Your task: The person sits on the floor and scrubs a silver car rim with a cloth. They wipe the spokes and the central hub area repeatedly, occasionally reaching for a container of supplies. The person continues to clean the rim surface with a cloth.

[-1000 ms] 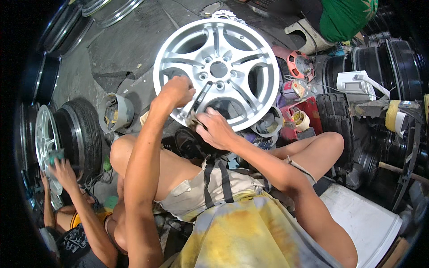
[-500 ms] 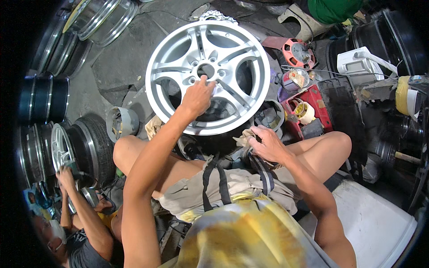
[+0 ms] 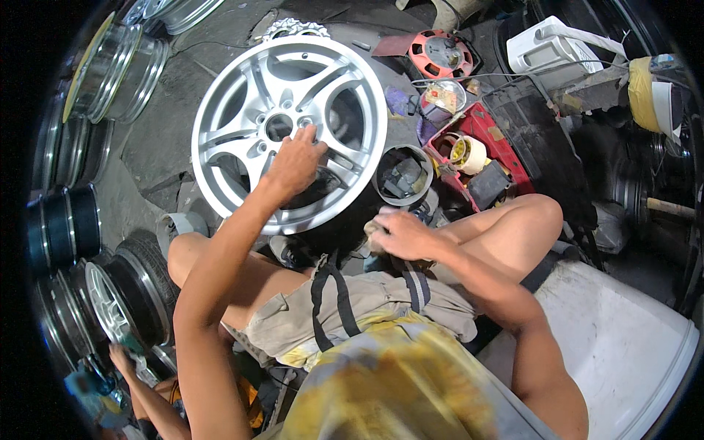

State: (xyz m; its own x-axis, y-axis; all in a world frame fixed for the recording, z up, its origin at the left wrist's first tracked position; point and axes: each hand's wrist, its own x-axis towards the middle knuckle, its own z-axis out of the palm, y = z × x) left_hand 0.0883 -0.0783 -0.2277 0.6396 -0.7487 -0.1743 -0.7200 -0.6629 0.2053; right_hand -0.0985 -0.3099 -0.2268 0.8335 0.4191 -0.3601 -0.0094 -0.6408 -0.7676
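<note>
A silver alloy wheel rim [image 3: 209,139] with paired spokes lies face up in front of me. My left hand [image 3: 295,167] rests on it just right of the center hole. Its fingers are partly bent and apart, the tips touching the metal by a lug hole, and nothing shows in them. Off the wheel's near right edge, above my lap, my right hand [image 3: 408,235] is closed on a crumpled beige rag [image 3: 372,233]. Most of that rag is hidden by the fingers.
Right of the wheel stand a grey bucket [image 3: 427,192] with dark pieces inside, a red tray [image 3: 506,143] holding a tape roll [image 3: 469,154], and a red reel [image 3: 440,55]. Rims [image 3: 64,220] are stacked at left. Another person's hand [image 3: 121,359] is near a wheel at lower left.
My view has shifted, so the wheel appears further left. My left hand has moved from the center hole to its right side. My right hand still holds the rag, with less of it showing.
</note>
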